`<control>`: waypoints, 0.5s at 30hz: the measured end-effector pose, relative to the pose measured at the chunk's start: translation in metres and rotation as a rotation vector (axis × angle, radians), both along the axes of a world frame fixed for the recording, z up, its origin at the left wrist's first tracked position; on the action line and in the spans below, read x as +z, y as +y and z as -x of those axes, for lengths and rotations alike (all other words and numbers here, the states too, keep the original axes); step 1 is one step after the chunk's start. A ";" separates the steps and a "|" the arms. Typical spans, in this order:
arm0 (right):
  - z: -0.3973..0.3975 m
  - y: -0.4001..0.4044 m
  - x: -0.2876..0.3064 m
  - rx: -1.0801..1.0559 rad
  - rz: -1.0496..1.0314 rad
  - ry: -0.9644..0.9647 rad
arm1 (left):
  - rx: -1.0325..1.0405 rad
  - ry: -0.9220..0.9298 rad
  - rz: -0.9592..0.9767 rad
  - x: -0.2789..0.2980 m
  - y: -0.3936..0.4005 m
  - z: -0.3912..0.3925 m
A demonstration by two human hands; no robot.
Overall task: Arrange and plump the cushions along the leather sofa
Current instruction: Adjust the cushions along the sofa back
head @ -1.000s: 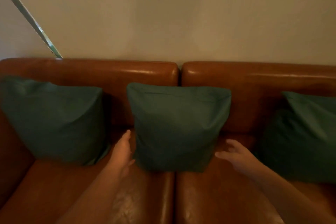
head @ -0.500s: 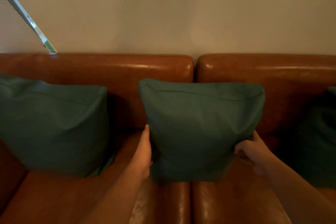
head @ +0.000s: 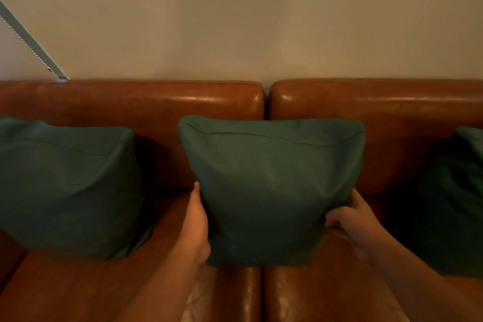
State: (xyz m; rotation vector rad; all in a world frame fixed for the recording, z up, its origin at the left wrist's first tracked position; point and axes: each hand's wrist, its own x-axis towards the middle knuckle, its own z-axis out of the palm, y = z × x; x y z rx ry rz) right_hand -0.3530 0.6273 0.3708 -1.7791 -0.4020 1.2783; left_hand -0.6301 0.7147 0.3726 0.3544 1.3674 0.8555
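I see the middle green cushion (head: 271, 185) upright against the leather sofa (head: 146, 104) backrest, over the seat seam. My left hand (head: 194, 222) presses flat on its left edge; my right hand (head: 351, 219) pinches its lower right corner.

We note three plain dark green cushions (head: 271, 180) on a glossy tan-brown leather sofa (head: 130, 104); beige wall (head: 235, 21) at twelve o'clock.
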 end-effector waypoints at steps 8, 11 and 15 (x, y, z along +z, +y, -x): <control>-0.011 -0.012 0.007 -0.004 -0.010 -0.026 | -0.030 0.042 0.044 -0.006 -0.009 -0.017; -0.005 -0.014 0.002 -0.032 -0.044 -0.055 | 0.003 0.009 0.017 -0.012 -0.014 -0.018; -0.008 -0.013 0.000 0.005 -0.049 -0.054 | 0.006 -0.013 -0.004 -0.014 -0.013 -0.019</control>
